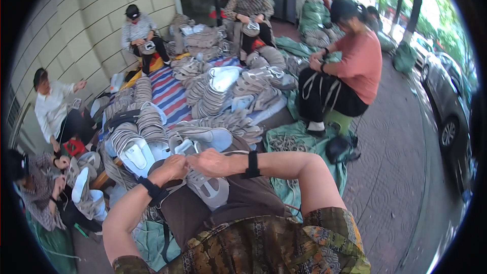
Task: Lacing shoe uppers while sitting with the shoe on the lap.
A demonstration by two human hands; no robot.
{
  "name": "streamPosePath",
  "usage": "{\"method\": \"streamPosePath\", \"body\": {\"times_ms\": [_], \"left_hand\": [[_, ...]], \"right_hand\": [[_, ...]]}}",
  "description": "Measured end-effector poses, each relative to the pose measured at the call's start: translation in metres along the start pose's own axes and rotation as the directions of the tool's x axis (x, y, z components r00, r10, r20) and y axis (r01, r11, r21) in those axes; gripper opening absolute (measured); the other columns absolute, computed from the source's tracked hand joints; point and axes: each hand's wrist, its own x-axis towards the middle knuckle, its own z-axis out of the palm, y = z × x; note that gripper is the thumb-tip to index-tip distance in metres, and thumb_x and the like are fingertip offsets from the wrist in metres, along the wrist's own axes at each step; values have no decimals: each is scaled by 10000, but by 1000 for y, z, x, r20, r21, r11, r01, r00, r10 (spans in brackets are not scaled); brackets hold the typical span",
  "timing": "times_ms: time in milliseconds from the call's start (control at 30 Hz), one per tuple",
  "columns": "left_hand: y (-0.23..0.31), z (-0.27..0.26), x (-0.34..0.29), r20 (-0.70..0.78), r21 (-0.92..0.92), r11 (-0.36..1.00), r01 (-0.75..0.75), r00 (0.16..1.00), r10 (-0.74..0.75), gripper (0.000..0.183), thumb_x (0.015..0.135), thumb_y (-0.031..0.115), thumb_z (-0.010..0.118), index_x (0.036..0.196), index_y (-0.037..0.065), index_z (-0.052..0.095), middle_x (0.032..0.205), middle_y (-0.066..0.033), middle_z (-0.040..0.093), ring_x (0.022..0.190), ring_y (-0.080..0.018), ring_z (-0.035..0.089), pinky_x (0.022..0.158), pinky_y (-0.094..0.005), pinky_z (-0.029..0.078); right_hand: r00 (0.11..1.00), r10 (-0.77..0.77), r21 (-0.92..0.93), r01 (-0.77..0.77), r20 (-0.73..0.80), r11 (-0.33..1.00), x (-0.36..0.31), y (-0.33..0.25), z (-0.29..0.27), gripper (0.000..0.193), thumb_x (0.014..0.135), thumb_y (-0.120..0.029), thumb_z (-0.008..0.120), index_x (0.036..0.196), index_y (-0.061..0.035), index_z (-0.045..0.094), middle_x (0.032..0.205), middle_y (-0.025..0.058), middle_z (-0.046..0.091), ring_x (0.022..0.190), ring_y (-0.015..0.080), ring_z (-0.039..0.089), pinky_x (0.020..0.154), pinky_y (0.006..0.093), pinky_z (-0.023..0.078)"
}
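A grey-brown shoe upper (209, 189) with pale trim lies across my lap, its light toe toward me. Pinched at its lacing area, my left hand (171, 168) is closed beside my right hand (209, 162), which is closed too, knuckles up. Their fingertips meet over the shoe, and what exactly is between them is hidden. A pale lace-like strand (176, 187) trails below my left hand. Just beyond my hands, stacked shoe uppers (136, 155) with whitish linings touch my knees, and another upper (215, 138) lies past my right hand.
Heaps of nested shoe uppers (208, 94) cover a striped sheet (170, 96). Loose laces (286, 142) lie on a green sheet (276, 177) at my right. Several co-workers sit around, one in a pink top (357, 63) near right. A dark car (446, 106) stands beyond the pavement.
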Motion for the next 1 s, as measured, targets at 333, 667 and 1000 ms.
{"method": "streamPosePath", "body": {"times_ms": [333,667,1000], "left_hand": [[30,8,-65,-436,-429,903,-29,882,-179,164,880,168,559,807,48,475,746,-139,537,720,-328,561,664,-413,451],[162,-18,-189,-436,-633,424,-648,750,497,67,893,45,533,893,102,567,1002,-77,575,895,-260,594,670,-356,502],[117,-120,-198,-829,-553,384,-740,538,-157,305,982,267,543,1016,-34,572,876,-121,624,672,-178,615,637,-278,531]], "right_hand": [[932,-266,170,311,-246,935,11,-66,31,242,779,-57,597,970,3,460,698,185,556,594,397,581,503,468,451],[982,-189,756,125,-2,642,118,-120,9,187,933,-137,495,803,-8,536,598,54,533,572,123,572,528,311,452],[991,-131,411,111,20,905,99,-44,-12,164,909,-135,595,1031,-30,559,948,95,643,809,210,632,705,355,502]]}}
